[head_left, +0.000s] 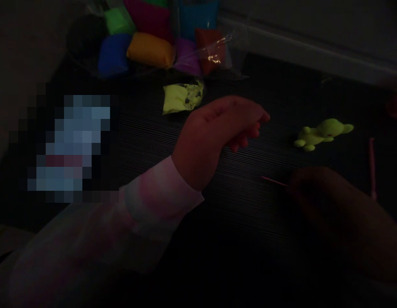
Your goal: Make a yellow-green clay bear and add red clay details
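Right hand pinches a slim pink plastic-like stick; left hand is loosely curled, apparently empty. Yellow-green clay-like animal figurine lies beyond the right hand: likely light, soft, easily dented; grip mid-body, gently.

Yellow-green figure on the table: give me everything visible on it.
The yellow-green figure looks matte and smooth, like modelling clay. It has a rounded head with a knob jutting right, a slimmer body and stubby, round-ended limbs at left. A small dark spot marks the head; dim light hides finer detail. It lies on the dark ridged tabletop, head toward the picture's right, beyond the right hand. Neither that hand nor the left hand touches it.
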A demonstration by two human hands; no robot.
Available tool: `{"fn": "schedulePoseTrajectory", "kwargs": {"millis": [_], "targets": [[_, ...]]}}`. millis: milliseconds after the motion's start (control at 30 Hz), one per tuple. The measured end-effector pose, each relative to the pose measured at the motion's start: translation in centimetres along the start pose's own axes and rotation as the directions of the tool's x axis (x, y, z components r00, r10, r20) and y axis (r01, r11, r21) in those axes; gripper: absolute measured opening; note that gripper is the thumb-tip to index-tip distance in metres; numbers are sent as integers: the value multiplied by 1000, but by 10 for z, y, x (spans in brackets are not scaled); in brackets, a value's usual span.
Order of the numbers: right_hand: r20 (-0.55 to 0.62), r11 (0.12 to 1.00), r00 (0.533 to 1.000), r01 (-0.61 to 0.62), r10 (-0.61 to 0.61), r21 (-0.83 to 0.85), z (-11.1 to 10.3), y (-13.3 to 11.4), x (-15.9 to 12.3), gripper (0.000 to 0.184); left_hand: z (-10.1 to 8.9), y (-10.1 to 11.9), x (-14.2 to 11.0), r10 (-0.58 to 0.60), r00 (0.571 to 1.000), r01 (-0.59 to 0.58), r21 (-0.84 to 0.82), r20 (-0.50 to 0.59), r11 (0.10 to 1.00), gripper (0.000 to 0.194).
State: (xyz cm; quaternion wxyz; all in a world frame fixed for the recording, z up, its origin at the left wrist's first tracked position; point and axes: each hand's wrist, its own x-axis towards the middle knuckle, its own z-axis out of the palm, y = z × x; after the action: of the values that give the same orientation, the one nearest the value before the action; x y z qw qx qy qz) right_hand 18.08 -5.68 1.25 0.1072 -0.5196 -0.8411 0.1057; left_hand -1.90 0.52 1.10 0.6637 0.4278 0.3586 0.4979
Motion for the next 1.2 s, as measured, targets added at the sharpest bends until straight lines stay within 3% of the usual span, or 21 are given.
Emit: {"fn": "schedulePoseTrajectory", "kwargs": {"millis": [100,267,333,500,767,1033,1200], "targets": [[-21,999,999,48,-47,19,3,-5,7,13,0,1,1,-27,1000,27,4,4,1000,22],[-20,956,959,283,-282,77,11,-14,20,26,0,0,2,5,1000,-5,13,31,1000,21],[-55,946,947,320,-317,55,14,-16,23,25,0,-1,2,-1,1000,0,20,30,1000,20],[-96,940,936,338,-340,-37,18,-20,28,22,1,-1,2,-12,1000,11,27,25,1000,22],[-111,933,926,357,-360,-42,17,-20,30,20,1,-1,2,-30,999,30,-4,41,1000,24],[-57,947,946,318,-320,-47,20,-18,29,22,0,0,0,-10,997,9,12,74,1000,23],[-53,929,931,354,-361,-108,19,-20,28,21,1,0,1,-22,998,21,13,62,1000,23]]}}
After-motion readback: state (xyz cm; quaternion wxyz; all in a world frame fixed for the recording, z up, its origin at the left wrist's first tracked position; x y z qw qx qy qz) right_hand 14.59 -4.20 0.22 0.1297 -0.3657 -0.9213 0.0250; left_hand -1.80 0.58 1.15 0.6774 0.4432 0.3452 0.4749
